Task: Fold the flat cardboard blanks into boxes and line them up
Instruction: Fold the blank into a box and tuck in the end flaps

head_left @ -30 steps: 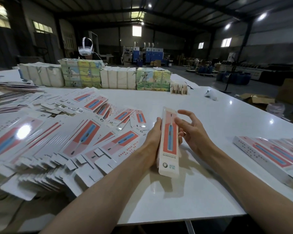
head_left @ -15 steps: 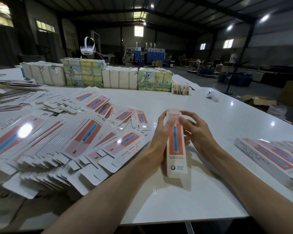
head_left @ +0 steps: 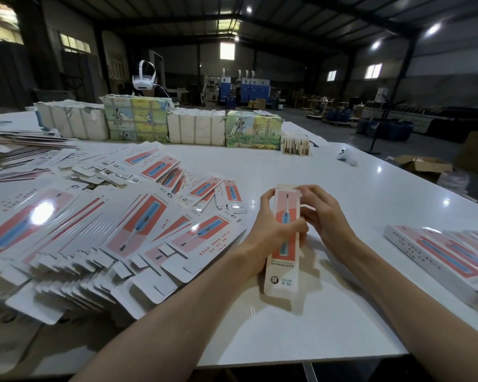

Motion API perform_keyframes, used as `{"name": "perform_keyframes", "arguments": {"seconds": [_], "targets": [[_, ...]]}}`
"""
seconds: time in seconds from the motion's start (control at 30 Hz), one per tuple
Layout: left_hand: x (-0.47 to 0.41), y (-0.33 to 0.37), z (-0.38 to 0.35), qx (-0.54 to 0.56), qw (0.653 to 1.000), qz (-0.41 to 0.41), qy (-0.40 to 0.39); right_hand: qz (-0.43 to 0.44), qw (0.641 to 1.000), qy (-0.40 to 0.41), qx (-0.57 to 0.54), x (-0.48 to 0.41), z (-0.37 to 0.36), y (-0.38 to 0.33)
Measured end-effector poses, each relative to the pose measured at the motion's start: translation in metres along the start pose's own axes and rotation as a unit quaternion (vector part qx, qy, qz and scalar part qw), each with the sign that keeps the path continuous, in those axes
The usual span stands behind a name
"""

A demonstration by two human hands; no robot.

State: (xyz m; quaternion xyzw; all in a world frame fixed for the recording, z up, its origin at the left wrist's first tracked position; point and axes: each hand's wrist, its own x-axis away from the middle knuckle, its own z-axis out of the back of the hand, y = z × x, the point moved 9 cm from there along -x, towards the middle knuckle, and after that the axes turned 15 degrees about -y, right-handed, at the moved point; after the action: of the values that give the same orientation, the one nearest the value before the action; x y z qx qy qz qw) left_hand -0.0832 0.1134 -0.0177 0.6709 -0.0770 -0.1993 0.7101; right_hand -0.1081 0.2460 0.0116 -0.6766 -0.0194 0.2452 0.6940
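Note:
A long narrow box (head_left: 283, 260), white with a pink panel and a blue toothbrush picture, stands tilted on the white table (head_left: 342, 321) in front of me. My left hand (head_left: 271, 230) grips its left side, thumb across the front. My right hand (head_left: 323, 216) curls round its upper right side, fingers at the far end flap. A wide heap of flat blanks (head_left: 100, 232) of the same print covers the table's left half. Finished boxes (head_left: 447, 257) lie side by side in a row at the right edge.
Wrapped bundles of white and illustrated packs (head_left: 160, 125) line the table's far side, with a small stack of cards (head_left: 295, 144) beside them. A white controller (head_left: 348, 158) lies far right. A person wearing a white headset (head_left: 144, 81) sits behind the bundles. Cardboard cartons (head_left: 422, 166) stand on the floor right.
Both hands have closed round the upper part of the box. My right hand moved from open beside it to the far end flap. The box now stands more upright.

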Motion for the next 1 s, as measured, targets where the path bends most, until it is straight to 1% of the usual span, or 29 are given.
{"name": "perform_keyframes", "arguments": {"seconds": [0.1, 0.17, 0.3, 0.37, 0.5, 0.6, 0.67, 0.8, 1.0], "targets": [[0.003, -0.001, -0.006, -0.001, 0.999, 0.027, -0.03, -0.015, 0.998, 0.056, -0.013, -0.001, 0.015, 0.006], [0.003, -0.002, -0.01, -0.009, 0.998, 0.04, -0.05, -0.025, 0.997, 0.068, -0.022, -0.001, 0.02, 0.01], [0.001, -0.006, -0.014, -0.015, 0.996, 0.053, -0.071, -0.018, 0.999, 0.027, -0.003, -0.001, 0.017, 0.007], [0.002, -0.006, -0.015, -0.019, 0.995, 0.053, -0.076, -0.005, 1.0, 0.019, 0.001, 0.0, 0.015, 0.002], [0.001, -0.005, -0.015, -0.025, 0.996, 0.052, -0.069, 0.017, 1.0, 0.011, -0.017, 0.0, 0.014, -0.005], [0.0, -0.004, -0.011, -0.042, 0.997, 0.046, -0.052, 0.007, 0.999, -0.001, -0.043, -0.002, 0.013, -0.004], [0.0, -0.005, -0.01, -0.048, 0.996, 0.047, -0.05, -0.004, 0.998, 0.004, -0.058, -0.002, 0.014, 0.0], [-0.001, -0.006, -0.014, -0.048, 0.995, 0.044, -0.07, -0.029, 0.996, 0.029, -0.084, -0.001, 0.017, 0.006], [0.0, -0.004, -0.014, -0.084, 0.993, 0.035, -0.078, -0.049, 0.994, 0.05, -0.083, 0.0, 0.023, 0.007]]}}
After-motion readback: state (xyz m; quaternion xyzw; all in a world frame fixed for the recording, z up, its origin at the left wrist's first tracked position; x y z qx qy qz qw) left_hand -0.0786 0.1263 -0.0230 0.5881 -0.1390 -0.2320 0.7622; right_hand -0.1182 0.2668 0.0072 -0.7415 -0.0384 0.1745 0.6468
